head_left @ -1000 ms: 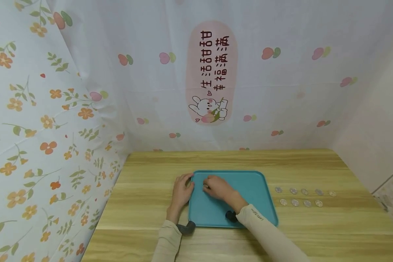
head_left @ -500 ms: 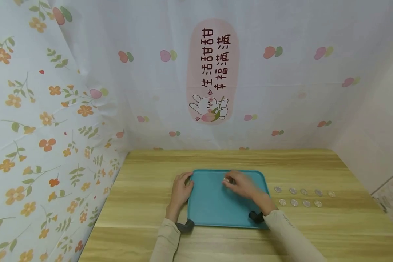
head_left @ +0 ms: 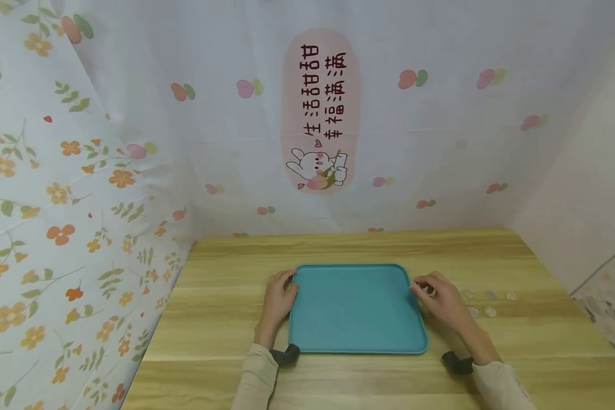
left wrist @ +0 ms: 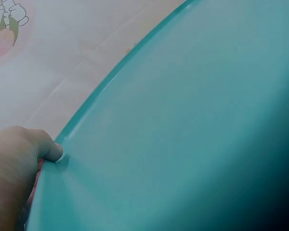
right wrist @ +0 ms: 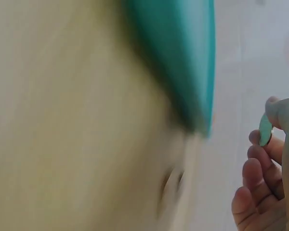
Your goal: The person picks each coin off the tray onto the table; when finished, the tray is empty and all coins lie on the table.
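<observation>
A blue-green rectangular tray (head_left: pixel 356 307) lies on the wooden table. My left hand (head_left: pixel 278 299) holds its left rim near the far corner; in the left wrist view a digit of that hand (left wrist: pixel 19 168) hooks over the raised edge. Just off the tray's right side is my right hand (head_left: pixel 443 302), a coin (right wrist: pixel 265 130) pinched between thumb and index finger. The other fingers of that hand curl loosely below in the right wrist view. Beyond it lie several silvery coins (head_left: pixel 492 295) in two rows, some of them hidden behind the hand.
The wooden table (head_left: pixel 225 319) extends around the tray. White cloth printed with flowers (head_left: pixel 61 233) hangs along the left, and a printed curtain (head_left: pixel 225 131) stands behind the table. A dark strap piece (head_left: pixel 457 363) sits at the right wrist, another (head_left: pixel 285 356) at the left.
My right hand has moved right, from over the tray's left part to beyond its right rim, with the coin still pinched. The left hand has stayed at the tray's edge.
</observation>
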`<state>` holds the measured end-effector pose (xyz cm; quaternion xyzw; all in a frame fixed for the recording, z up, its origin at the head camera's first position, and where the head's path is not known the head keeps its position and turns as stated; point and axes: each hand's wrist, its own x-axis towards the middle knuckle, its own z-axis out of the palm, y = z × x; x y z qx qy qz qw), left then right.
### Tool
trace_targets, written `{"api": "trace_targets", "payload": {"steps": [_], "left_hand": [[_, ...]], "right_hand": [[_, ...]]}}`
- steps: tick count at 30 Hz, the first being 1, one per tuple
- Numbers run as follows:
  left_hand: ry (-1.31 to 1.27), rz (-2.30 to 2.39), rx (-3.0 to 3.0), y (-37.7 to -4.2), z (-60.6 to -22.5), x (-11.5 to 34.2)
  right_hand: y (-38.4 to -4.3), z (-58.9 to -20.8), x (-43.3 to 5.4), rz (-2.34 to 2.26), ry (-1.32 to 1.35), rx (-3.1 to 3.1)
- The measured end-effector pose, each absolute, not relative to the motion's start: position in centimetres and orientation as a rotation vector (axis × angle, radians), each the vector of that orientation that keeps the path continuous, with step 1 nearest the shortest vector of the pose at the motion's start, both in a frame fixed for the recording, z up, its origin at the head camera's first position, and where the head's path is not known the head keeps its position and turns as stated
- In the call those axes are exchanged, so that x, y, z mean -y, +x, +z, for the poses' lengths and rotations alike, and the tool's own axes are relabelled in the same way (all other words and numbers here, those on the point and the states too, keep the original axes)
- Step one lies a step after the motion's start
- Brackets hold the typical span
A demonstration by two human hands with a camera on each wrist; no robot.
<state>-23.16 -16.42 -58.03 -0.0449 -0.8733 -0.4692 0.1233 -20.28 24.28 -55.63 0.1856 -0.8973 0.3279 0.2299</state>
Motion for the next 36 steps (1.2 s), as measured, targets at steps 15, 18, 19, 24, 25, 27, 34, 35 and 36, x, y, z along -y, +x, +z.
{"api": "trace_targets", "payload": {"steps": [15, 18, 19, 24, 25, 27, 34, 35, 36], "left_hand": [[-0.126, -1.361, 2.552, -23.3, -57.5, 16.5], [-0.131, -1.362, 2.554, -23.3, -57.4, 16.5], [-0.132, -1.362, 2.555, -23.3, -57.4, 16.5], [-0.136, -1.361, 2.557, -23.3, -57.5, 16.5], [-0.134, -1.363, 2.556, -23.3, -57.5, 16.5], [-0.130, -1.368, 2.556, -23.2, -57.5, 16.5], [-0.129, -1.374, 2.567, -23.1, -57.8, 16.4], [-0.134, -1.368, 2.569, -23.1, -57.9, 16.4], [-0.137, -1.366, 2.571, -23.1, -57.9, 16.5]], "right_hand": [[-15.6, -57.3, -35.2, 0.897, -0.187, 2.552], [-15.0, -57.8, -37.0, 0.877, -0.300, 2.535], [-14.8, -57.9, -37.5, 0.857, -0.325, 2.541], [-14.4, -58.3, -39.2, 0.759, -0.363, 2.591], [-14.3, -58.3, -39.3, 0.747, -0.355, 2.601], [-14.2, -58.4, -39.4, 0.708, -0.315, 2.609], [-13.9, -58.9, -39.1, 0.721, -0.291, 2.533], [-13.8, -58.9, -39.0, 0.757, -0.328, 2.521], [-13.7, -58.9, -38.8, 0.790, -0.369, 2.505]]}}
